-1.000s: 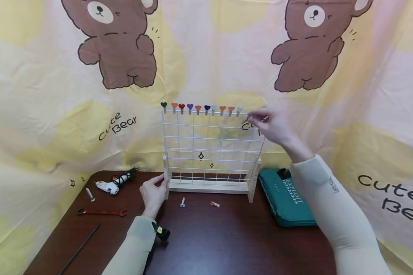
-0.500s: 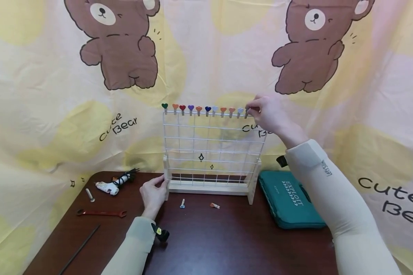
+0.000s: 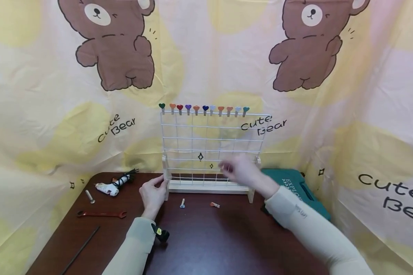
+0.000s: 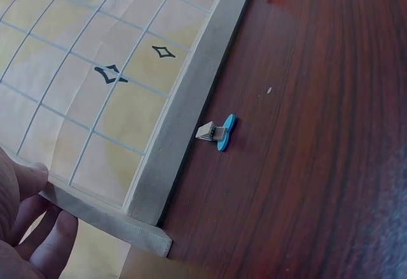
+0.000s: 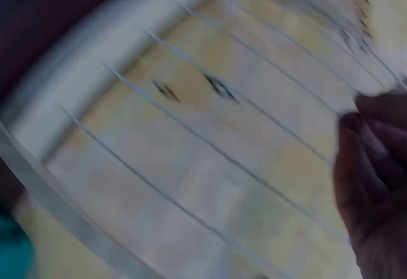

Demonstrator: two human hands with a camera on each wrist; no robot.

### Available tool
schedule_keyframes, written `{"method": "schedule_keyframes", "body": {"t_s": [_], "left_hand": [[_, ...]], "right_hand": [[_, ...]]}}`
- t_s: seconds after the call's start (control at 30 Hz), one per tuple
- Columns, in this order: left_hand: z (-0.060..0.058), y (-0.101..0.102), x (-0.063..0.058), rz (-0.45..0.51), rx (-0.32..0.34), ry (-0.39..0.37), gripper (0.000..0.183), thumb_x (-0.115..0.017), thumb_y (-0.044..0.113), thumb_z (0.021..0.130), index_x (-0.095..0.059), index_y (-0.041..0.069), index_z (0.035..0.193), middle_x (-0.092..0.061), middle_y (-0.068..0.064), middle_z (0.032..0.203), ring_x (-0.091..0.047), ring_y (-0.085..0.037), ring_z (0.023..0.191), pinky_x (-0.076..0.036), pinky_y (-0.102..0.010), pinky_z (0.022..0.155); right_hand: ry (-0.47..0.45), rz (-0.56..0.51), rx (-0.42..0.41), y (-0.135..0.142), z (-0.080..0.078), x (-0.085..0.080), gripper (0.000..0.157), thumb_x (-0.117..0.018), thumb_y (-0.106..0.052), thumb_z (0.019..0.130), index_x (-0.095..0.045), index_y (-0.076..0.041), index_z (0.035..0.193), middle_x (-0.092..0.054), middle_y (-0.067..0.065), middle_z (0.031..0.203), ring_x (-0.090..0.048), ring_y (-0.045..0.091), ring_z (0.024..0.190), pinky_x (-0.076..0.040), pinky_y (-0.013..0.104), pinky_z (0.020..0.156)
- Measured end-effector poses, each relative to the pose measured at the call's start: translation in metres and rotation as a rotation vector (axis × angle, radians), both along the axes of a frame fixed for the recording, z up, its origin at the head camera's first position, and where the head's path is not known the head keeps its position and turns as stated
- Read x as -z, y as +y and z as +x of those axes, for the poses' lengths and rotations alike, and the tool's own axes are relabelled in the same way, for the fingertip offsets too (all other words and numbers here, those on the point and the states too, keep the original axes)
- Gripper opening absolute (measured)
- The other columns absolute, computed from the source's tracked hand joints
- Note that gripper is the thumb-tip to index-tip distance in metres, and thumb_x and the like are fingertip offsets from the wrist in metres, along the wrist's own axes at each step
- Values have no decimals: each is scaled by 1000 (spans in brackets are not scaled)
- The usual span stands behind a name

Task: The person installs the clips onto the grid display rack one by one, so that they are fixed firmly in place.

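Note:
A white wire grid [image 3: 210, 139] stands upright in a wooden base [image 3: 208, 188]. Along its top wire sits a row of small clothespins with coloured hearts, the teal heart clothespin [image 3: 246, 110] last at the right. My left hand [image 3: 153, 194] grips the left wooden post of the stand between thumb and fingers, as the left wrist view [image 4: 38, 228] confirms. In front of the grid my right hand [image 3: 242, 172] is blurred, fingers loosely curled around nothing I can see. Below on the table lie a blue heart clothespin [image 4: 219, 133] and an orange heart clothespin [image 3: 215, 205].
At left on the dark table [image 3: 192, 244] lie a glue gun [image 3: 111, 185] with its cord wrapped, a bolt [image 3: 90, 196], a red wrench [image 3: 101, 214] and a thin dark rod [image 3: 80, 250]. A teal case [image 3: 296, 187] rests at right, partly behind my sleeve.
My right hand has clipped the teal heart clothespin onto the top wire, let go, and moved down and left in front of the grid. The left hand has stayed on the post.

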State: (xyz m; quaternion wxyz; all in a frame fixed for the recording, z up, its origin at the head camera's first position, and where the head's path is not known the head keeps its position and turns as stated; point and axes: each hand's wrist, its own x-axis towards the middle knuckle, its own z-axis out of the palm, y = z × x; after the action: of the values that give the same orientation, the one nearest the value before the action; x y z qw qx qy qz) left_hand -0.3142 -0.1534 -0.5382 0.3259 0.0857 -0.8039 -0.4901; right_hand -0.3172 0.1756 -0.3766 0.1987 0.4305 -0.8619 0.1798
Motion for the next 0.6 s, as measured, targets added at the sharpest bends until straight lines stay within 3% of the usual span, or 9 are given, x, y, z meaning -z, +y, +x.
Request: {"method": "schedule_keyframes", "body": {"t_s": [0.13,0.2,0.23,0.33,0.47,0.6], "left_hand": [[-1,0,3,7,10,5,24,-89,18,88,-86,15,111,-82,-11,99,-76,-31,94,-56,-49,81],[-1,0,3,15,7,5,23,-89,17,87,-86,15,110,-82,-11,99,-76,-32,95,-56,-49,82],[-1,0,3,16,7,7,23,-89,16,87,-86,15,110,-82,-11,99,-76,-32,95,-56,-49,82],[-2,1,3,16,8,-2,23,-89,17,87,-86,15,110,-82,-11,99,-76,-33,97,-55,-49,84],[-3,1,2,7,14,-1,23,-90,18,86,-86,15,110,-82,-10,99,-76,-33,98,-55,-48,83],[-3,-1,1,3,5,6,24,-90,17,86,-86,15,109,-82,-10,98,-76,-33,97,-55,-48,84]], "right_hand": [[-210,269,41,-19,-1,68,7,-83,-12,89,-81,-11,96,-77,-3,84,-71,12,76,-61,37,79],[-234,337,81,-26,-4,97,5,-84,-17,88,-81,-14,91,-73,-8,76,-67,9,72,-59,35,75],[-239,357,95,-29,-5,109,6,-85,-18,88,-80,-15,87,-70,-10,72,-64,8,69,-56,30,66],[-249,379,121,-33,-7,135,13,-84,-20,90,-79,-17,78,-65,-13,66,-57,5,63,-52,27,60],[-270,299,72,-29,-6,141,10,-81,-15,91,-82,-18,82,-69,-14,68,-57,0,62,-51,23,60],[-293,140,18,-20,-5,112,6,-80,-11,91,-84,-14,95,-75,-12,79,-62,-2,68,-54,20,63]]}}
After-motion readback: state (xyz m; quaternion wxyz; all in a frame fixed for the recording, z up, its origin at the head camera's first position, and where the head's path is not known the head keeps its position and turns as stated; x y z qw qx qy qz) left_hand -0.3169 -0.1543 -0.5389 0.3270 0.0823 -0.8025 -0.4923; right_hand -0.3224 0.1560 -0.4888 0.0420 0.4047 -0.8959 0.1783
